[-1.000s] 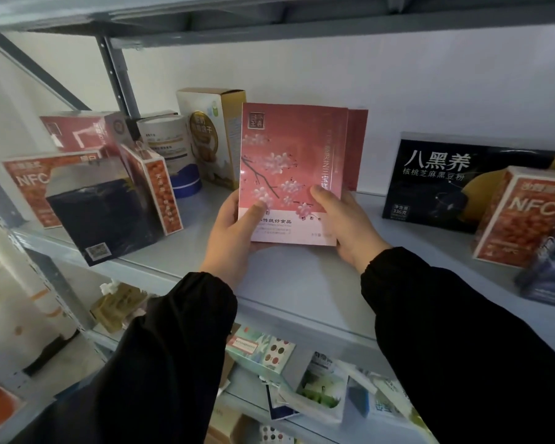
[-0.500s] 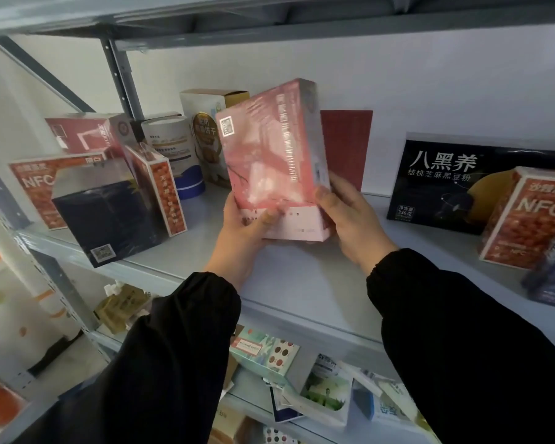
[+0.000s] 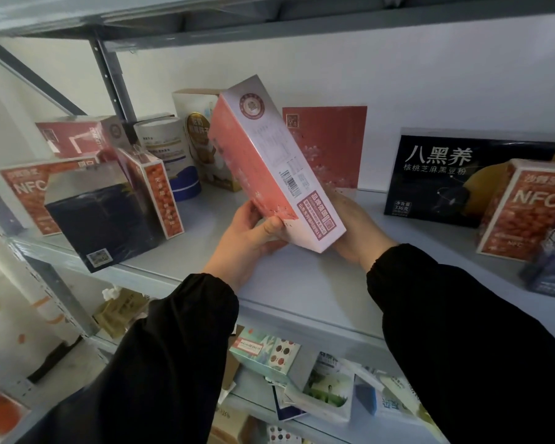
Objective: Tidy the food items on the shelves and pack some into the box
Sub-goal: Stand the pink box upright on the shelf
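Pink box (image 3: 269,161) tilted | left hand (image 3: 247,238), right hand (image 3: 356,232) grasp it | red box (image 3: 330,145) behind, black box (image 3: 446,177) beside

Pink blossom-print box (image 3: 263,161); black sleeves (image 3: 173,347).

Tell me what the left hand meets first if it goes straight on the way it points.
Likely the red box at the back wall, the held pink box touching it before the left hand does; depth is unclear.
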A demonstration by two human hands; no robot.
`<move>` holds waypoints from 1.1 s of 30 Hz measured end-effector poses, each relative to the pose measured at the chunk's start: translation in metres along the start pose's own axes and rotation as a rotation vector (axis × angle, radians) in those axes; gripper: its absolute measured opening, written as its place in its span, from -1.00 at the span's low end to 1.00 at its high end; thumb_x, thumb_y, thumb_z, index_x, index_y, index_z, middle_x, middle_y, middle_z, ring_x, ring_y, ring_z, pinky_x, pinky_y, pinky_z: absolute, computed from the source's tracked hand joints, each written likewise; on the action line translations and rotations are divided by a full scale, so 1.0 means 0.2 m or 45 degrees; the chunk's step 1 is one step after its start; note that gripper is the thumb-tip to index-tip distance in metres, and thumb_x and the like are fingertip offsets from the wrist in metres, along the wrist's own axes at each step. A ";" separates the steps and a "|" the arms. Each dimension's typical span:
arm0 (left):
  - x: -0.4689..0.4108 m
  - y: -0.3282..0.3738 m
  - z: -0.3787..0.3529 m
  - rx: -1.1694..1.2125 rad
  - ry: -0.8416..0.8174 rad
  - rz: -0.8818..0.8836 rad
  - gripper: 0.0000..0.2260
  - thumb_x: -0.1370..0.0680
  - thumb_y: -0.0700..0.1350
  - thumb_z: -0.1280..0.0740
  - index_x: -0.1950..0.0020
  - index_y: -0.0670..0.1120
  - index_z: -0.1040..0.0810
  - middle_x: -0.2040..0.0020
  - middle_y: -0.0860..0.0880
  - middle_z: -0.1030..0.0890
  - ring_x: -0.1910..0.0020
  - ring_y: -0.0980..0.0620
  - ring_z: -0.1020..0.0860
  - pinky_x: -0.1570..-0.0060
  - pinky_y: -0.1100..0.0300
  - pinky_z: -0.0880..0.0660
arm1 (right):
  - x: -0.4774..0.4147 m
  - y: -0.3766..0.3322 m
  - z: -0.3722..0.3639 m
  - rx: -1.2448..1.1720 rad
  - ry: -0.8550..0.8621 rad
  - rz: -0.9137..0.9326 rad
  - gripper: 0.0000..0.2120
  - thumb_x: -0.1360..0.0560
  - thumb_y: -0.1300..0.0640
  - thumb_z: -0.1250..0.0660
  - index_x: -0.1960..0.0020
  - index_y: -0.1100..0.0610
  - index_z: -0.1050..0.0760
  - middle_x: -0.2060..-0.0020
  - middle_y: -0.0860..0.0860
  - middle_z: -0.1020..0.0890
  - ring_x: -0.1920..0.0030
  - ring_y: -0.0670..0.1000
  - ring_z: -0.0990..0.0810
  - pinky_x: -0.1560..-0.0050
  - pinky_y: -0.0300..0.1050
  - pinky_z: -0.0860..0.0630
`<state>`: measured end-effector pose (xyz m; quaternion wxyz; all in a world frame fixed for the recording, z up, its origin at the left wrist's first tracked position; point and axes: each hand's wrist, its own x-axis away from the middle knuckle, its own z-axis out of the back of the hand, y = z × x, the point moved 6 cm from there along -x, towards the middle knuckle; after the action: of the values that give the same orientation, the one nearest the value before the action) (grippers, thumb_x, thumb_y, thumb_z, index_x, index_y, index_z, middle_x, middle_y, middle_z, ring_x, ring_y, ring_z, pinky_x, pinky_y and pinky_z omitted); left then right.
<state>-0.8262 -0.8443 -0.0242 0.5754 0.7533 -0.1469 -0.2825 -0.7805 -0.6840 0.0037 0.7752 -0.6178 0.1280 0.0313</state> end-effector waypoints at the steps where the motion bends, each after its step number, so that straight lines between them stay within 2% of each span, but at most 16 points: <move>1: 0.00 0.00 0.00 0.004 -0.011 0.003 -0.11 -0.30 0.22 -0.64 -0.50 -0.10 -0.39 -0.33 -0.02 -0.64 -0.30 -0.08 -0.63 -0.06 0.04 -0.64 | 0.00 0.01 0.00 -0.021 -0.012 -0.028 -0.65 -0.58 -0.28 -0.38 -0.18 -0.05 -0.65 -0.09 -0.03 -0.72 -0.21 0.06 -0.68 -0.38 0.17 -0.53; 2: 0.00 -0.01 -0.01 0.004 -0.025 0.010 -0.11 -0.30 0.22 -0.64 -0.49 -0.10 -0.40 -0.34 -0.04 -0.64 -0.31 -0.09 -0.62 -0.08 0.04 -0.63 | -0.01 0.02 -0.01 -0.078 -0.009 -0.057 -0.59 -0.52 -0.35 -0.40 -0.16 -0.06 -0.66 -0.11 0.00 -0.72 -0.26 0.13 -0.66 -0.43 0.23 -0.48; 6: 0.00 -0.02 -0.02 -0.028 -0.075 0.052 -0.13 -0.32 0.23 -0.62 -0.52 -0.06 -0.40 -0.38 -0.09 -0.61 -0.36 -0.13 -0.59 -0.16 0.02 -0.62 | -0.01 0.01 -0.04 -0.109 -0.069 -0.102 -0.50 -0.62 -0.32 -0.28 -0.19 0.10 -0.63 -0.08 0.18 -0.70 -0.18 0.29 -0.66 -0.40 0.37 -0.47; 8: 0.00 -0.02 -0.03 -0.051 -0.086 0.065 -0.15 -0.33 0.25 -0.61 -0.51 -0.03 -0.41 -0.38 -0.07 -0.62 -0.37 -0.11 -0.58 -0.20 0.00 -0.61 | -0.02 0.01 -0.04 -0.107 -0.086 -0.098 -0.49 -0.61 -0.34 -0.27 -0.15 0.10 -0.63 -0.05 0.18 -0.70 -0.17 0.32 -0.65 -0.39 0.41 -0.45; 10: 0.00 -0.03 -0.03 -0.064 -0.081 0.077 -0.19 -0.34 0.25 -0.60 -0.51 0.00 -0.43 -0.38 -0.06 -0.62 -0.37 -0.10 -0.58 -0.29 -0.09 -0.58 | -0.02 0.01 -0.04 -0.046 -0.101 -0.086 -0.61 -0.64 -0.30 -0.25 -0.08 -0.03 -0.67 0.02 0.07 -0.72 -0.11 0.23 -0.68 -0.39 0.40 -0.45; 13: 0.00 -0.03 -0.02 -0.079 -0.065 0.077 -0.20 -0.35 0.25 -0.60 -0.51 0.03 -0.45 -0.38 -0.07 -0.61 -0.38 -0.12 -0.58 -0.37 -0.18 -0.51 | -0.04 0.03 -0.04 -0.032 -0.113 -0.076 -0.68 -0.65 -0.29 -0.25 -0.11 -0.11 -0.66 0.02 -0.03 -0.72 -0.08 0.09 -0.69 -0.41 0.40 -0.44; 15: 0.00 -0.03 -0.02 -0.087 -0.055 0.079 -0.20 -0.34 0.26 -0.61 -0.50 0.05 -0.46 -0.38 -0.06 -0.62 -0.38 -0.12 -0.57 -0.36 -0.19 -0.52 | -0.03 0.02 -0.04 -0.069 -0.136 -0.080 -0.74 -0.70 -0.22 -0.22 -0.14 -0.18 -0.66 0.04 -0.11 -0.72 -0.05 -0.02 -0.69 -0.40 0.26 -0.50; 17: 0.00 -0.02 -0.03 -0.098 -0.037 0.086 -0.21 -0.35 0.27 -0.60 -0.51 0.08 -0.45 -0.37 -0.03 -0.62 -0.37 -0.12 -0.58 -0.34 -0.18 -0.53 | -0.02 0.01 -0.03 -0.012 -0.143 -0.039 -0.74 -0.74 -0.11 -0.17 -0.14 -0.24 -0.64 0.13 -0.22 -0.71 0.05 -0.19 -0.68 -0.15 -0.14 -0.60; 18: 0.01 -0.02 -0.03 -0.107 -0.025 0.089 -0.23 -0.37 0.27 -0.59 -0.52 0.10 -0.45 -0.36 -0.02 -0.63 -0.36 -0.12 -0.59 -0.32 -0.18 -0.54 | 0.00 -0.01 -0.03 -0.003 -0.141 -0.018 -0.74 -0.75 -0.09 -0.15 -0.21 -0.21 -0.63 0.14 -0.25 -0.71 0.08 -0.24 -0.68 -0.02 -0.27 -0.58; 19: 0.01 -0.02 -0.03 -0.115 -0.020 0.089 -0.26 -0.39 0.25 -0.57 -0.52 0.12 -0.44 -0.35 0.00 -0.64 -0.34 -0.12 -0.60 -0.31 -0.16 -0.55 | 0.00 -0.02 -0.03 -0.015 -0.127 -0.005 -0.72 -0.75 -0.09 -0.15 -0.31 -0.14 -0.60 0.09 -0.24 -0.72 0.05 -0.23 -0.68 0.02 -0.30 -0.56; 22: 0.01 -0.02 -0.03 -0.123 -0.011 0.080 -0.40 -0.49 0.08 -0.48 -0.53 0.08 -0.45 -0.30 0.04 -0.67 -0.27 -0.06 -0.65 -0.17 -0.03 -0.60 | 0.00 -0.03 -0.02 0.018 -0.099 0.011 -0.66 -0.71 -0.16 -0.20 -0.44 -0.18 -0.51 -0.14 -0.18 -0.71 -0.14 -0.13 -0.69 -0.16 -0.13 -0.60; 24: 0.02 -0.01 -0.04 -0.105 0.008 0.083 -0.43 -0.50 0.03 -0.45 -0.51 0.05 -0.47 -0.26 0.05 -0.69 -0.19 -0.01 -0.68 -0.07 0.08 -0.61 | 0.03 -0.05 -0.02 -0.041 -0.032 0.019 -0.52 -0.55 -0.32 -0.32 -0.43 -0.22 -0.50 -0.15 -0.34 -0.67 -0.18 -0.25 -0.65 -0.15 -0.27 -0.59; 26: 0.02 -0.01 -0.05 -0.100 0.043 0.088 -0.48 -0.51 0.02 -0.45 -0.47 0.06 -0.50 -0.25 0.04 -0.70 -0.18 -0.02 -0.69 -0.10 0.05 -0.60 | 0.06 -0.05 0.00 -0.074 0.035 0.049 -0.37 -0.40 -0.50 -0.36 -0.39 -0.26 -0.51 -0.24 -0.34 -0.63 -0.26 -0.27 -0.60 -0.18 -0.30 -0.56; 28: 0.02 -0.01 -0.04 -0.110 0.058 0.078 -0.57 -0.54 -0.01 -0.44 -0.41 0.11 -0.54 -0.25 0.04 -0.70 -0.19 -0.02 -0.69 -0.12 0.03 -0.59 | 0.07 -0.05 0.00 -0.080 0.053 0.072 -0.41 -0.42 -0.44 -0.36 -0.40 -0.27 -0.50 -0.37 -0.21 -0.57 -0.34 -0.23 -0.55 -0.29 -0.19 -0.49; 31: 0.02 0.00 -0.05 -0.121 0.047 0.064 -0.72 -0.64 -0.10 -0.38 -0.32 0.18 -0.58 -0.22 0.04 -0.71 -0.16 -0.01 -0.70 -0.06 0.10 -0.62 | 0.07 -0.06 0.00 -0.077 0.031 0.053 -0.56 -0.52 -0.30 -0.32 -0.39 -0.34 -0.43 -0.39 -0.21 -0.54 -0.28 -0.34 -0.52 -0.17 -0.27 -0.48; 33: 0.03 0.00 -0.04 -0.102 0.066 0.073 -0.75 -0.67 -0.16 -0.33 -0.24 0.16 -0.62 -0.13 0.02 -0.74 -0.07 -0.01 -0.72 0.05 0.12 -0.65 | 0.08 -0.07 0.00 -0.046 0.024 0.054 -0.50 -0.52 -0.30 -0.37 -0.42 -0.38 -0.33 -0.30 -0.28 -0.54 -0.18 -0.35 -0.57 -0.04 -0.32 -0.53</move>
<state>-0.8167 -0.8414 -0.0239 0.6167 0.7322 -0.1419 -0.2519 -0.7626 -0.6890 0.0132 0.7618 -0.6291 0.1479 0.0443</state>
